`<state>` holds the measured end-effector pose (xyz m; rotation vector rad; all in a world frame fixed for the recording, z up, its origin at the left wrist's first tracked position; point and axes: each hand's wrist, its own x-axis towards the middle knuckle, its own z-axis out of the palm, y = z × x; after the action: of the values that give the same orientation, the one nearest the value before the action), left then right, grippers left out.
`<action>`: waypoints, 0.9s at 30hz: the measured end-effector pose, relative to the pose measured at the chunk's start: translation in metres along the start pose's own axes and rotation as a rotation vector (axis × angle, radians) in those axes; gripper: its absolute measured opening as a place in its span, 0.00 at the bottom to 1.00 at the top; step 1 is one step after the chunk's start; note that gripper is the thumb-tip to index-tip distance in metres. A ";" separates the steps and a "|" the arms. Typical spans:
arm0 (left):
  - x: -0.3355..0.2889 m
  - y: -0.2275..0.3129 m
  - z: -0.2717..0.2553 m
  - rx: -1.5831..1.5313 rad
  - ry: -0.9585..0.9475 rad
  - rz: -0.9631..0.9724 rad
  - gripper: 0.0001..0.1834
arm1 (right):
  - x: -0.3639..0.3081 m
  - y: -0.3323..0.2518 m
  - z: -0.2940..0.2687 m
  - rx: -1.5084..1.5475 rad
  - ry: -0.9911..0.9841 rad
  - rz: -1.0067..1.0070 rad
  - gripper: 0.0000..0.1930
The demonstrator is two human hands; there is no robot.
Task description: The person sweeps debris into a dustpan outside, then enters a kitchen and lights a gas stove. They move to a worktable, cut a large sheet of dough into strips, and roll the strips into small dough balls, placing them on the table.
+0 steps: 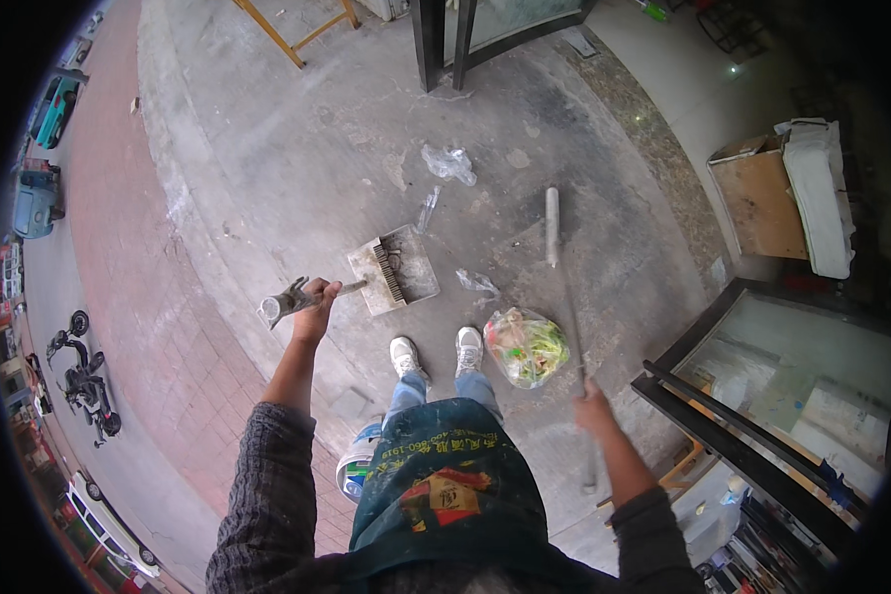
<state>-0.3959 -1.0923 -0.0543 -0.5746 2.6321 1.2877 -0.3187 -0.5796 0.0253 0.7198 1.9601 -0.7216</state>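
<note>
My left hand (313, 313) is closed round the handle of a long-handled dustpan (424, 267). The pale, worn pan rests on the concrete ahead of my feet, and a dark row of comb teeth runs along it. Out to the right, my right hand (592, 408) grips a long grey pole (573, 327). A pale, narrow, cylinder-shaped head (552, 226) shows at the pole's far end, touching or just above the floor; its exact kind is unclear. Between that pole and my shoes sits a clear plastic bag (527, 346) with green leafy scraps inside.
Crumpled clear plastic pieces (449, 164) lie ahead of the dustpan. A white bucket (354, 473) stands by my left leg. Glass doors with dark frames (703, 322) bound the right side. A cardboard box (759, 198) is beyond them. A black scooter (86, 381) stands left.
</note>
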 end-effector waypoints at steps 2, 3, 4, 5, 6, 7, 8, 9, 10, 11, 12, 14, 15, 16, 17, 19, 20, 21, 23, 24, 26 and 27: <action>0.004 -0.003 0.003 0.016 0.029 0.008 0.20 | -0.015 -0.004 0.044 0.013 -0.046 -0.056 0.31; 0.005 -0.003 0.005 -0.010 0.039 0.018 0.21 | -0.027 -0.008 0.066 0.043 -0.049 -0.061 0.31; 0.005 -0.003 0.006 0.004 0.029 -0.002 0.21 | -0.040 -0.014 0.083 0.067 -0.077 -0.015 0.30; 0.006 -0.003 0.007 -0.009 0.034 -0.005 0.21 | -0.052 -0.021 0.092 0.256 -0.180 -0.012 0.30; 0.005 -0.003 0.006 0.002 0.058 -0.012 0.21 | -0.065 -0.028 0.096 0.410 -0.308 0.002 0.30; 0.004 -0.003 0.006 0.004 0.062 -0.022 0.21 | -0.074 -0.037 0.097 0.556 -0.419 -0.052 0.31; 0.002 -0.003 0.005 -0.023 0.066 -0.016 0.21 | -0.086 -0.044 0.096 0.592 -0.446 -0.011 0.31; -0.001 -0.003 0.003 -0.026 0.082 -0.015 0.21 | -0.095 -0.052 0.092 0.633 -0.490 -0.005 0.31; -0.004 -0.004 0.001 -0.018 0.082 -0.010 0.21 | -0.103 -0.059 0.087 0.699 -0.553 -0.082 0.31; -0.009 -0.006 -0.001 -0.070 0.078 -0.053 0.21 | -0.110 -0.064 0.080 0.641 -0.502 -0.017 0.32; -0.015 -0.008 -0.004 -0.057 0.126 -0.054 0.21 | -0.115 -0.068 0.072 0.611 -0.494 -0.054 0.32; -0.029 -0.017 -0.010 -0.067 0.197 -0.040 0.20 | -0.111 -0.076 0.055 0.203 -0.301 -0.124 0.32; -0.038 -0.022 -0.013 -0.075 0.234 -0.071 0.20 | -0.098 -0.085 0.047 -0.054 -0.092 -0.380 0.32; -0.047 -0.029 -0.015 -0.106 0.288 -0.111 0.19 | -0.083 -0.096 0.042 -0.341 0.099 -0.508 0.32; -0.055 -0.035 -0.017 -0.156 0.323 -0.167 0.19 | -0.064 -0.107 0.033 -0.405 0.112 -0.479 0.32; -0.066 -0.050 -0.019 -0.334 0.439 -0.222 0.18 | -0.011 -0.146 0.016 -0.549 0.151 -0.402 0.33; -0.070 -0.057 -0.020 -0.382 0.481 -0.220 0.18 | 0.016 -0.169 0.013 -0.631 0.199 -0.441 0.34; -0.072 -0.065 -0.022 -0.436 0.497 -0.263 0.18 | 0.041 -0.193 0.014 -0.591 0.210 -0.487 0.33; -0.074 -0.079 -0.024 -0.475 0.484 -0.420 0.15 | 0.081 -0.237 0.027 -0.552 0.193 -0.507 0.33; -0.073 -0.084 -0.025 -0.461 0.486 -0.406 0.15 | 0.092 -0.252 0.041 -0.550 0.189 -0.505 0.33; -0.068 -0.095 -0.028 -0.461 0.522 -0.423 0.15 | 0.094 -0.262 0.079 -0.533 0.131 -0.505 0.33; -0.064 -0.098 -0.029 -0.440 0.573 -0.397 0.16 | 0.091 -0.264 0.098 -0.536 0.115 -0.519 0.34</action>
<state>-0.2965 -1.1526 -0.0880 -1.6544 2.3977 1.7646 -0.4952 -0.8070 -0.0434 -0.0803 2.3338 -0.4122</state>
